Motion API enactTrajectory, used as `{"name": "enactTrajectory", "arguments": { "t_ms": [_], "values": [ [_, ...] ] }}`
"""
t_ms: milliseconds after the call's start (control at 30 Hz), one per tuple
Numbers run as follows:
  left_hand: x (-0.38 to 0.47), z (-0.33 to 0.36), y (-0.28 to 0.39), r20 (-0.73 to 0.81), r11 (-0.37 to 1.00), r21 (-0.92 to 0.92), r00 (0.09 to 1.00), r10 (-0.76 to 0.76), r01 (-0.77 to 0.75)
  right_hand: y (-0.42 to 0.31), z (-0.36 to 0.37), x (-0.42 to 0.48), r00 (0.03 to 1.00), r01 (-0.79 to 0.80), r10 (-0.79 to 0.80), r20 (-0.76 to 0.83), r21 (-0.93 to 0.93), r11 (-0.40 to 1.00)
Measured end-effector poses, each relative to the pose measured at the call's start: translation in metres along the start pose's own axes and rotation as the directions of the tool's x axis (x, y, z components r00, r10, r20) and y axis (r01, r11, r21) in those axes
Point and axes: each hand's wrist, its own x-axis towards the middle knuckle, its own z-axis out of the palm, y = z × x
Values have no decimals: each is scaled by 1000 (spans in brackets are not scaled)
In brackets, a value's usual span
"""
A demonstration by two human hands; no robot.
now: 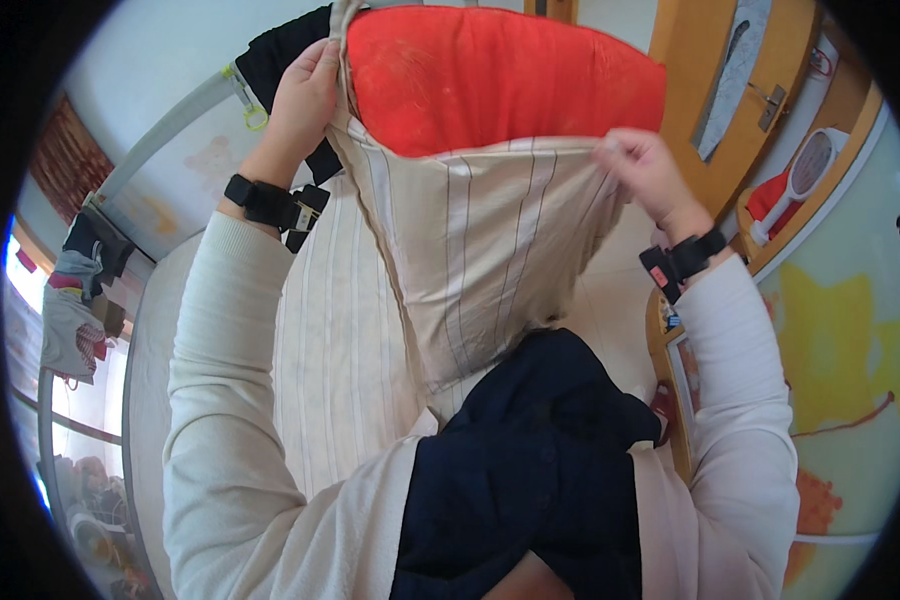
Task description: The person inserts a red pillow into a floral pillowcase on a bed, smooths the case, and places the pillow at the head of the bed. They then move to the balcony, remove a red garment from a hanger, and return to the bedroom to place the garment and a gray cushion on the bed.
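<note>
A red pillow (502, 79) stands partly inside a beige striped pillowcase (487, 225), its upper part showing above the case's opening. At the upper left my left hand (307, 97) pinches the edge of the opening beside the pillow. My right hand (634, 161), slightly blurred, grips the opposite corner of the opening, with fingertips closed on the cloth. The lower end of the pillowcase rests by my dark-clothed lap, over a striped bed sheet (330, 337). How far down the pillow reaches inside the case is hidden.
Black cloth (281, 60) hangs over the padded bed rail (172, 116) at the upper left. To the right are a wooden door (690, 75), a shelf with a white electric swatter (810, 169), and a cabinet panel (832, 352). Clothes (79, 300) hang at the far left.
</note>
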Motion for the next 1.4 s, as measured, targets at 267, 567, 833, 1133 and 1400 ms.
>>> {"name": "enactTrajectory", "arguments": {
  "t_ms": [267,567,833,1133,1400],
  "values": [
    [6,18,0,200,954,275,978,64,-119,-94,34,2,894,57,158,420,-456,888],
    [-18,76,70,562,387,382,543,624,-839,-97,58,6,980,191,-200,-22,-217,957],
    [-39,70,72,761,592,442,631,150,-674,-86,15,-27,939,112,27,344,-378,919],
    [-41,35,59,721,669,449,682,121,-593,-38,-29,-70,874,-97,426,233,-776,623],
    [-31,-1,25,723,487,573,687,79,-659,-47,-59,-60,988,87,-126,-84,-366,927]
  ]
}}
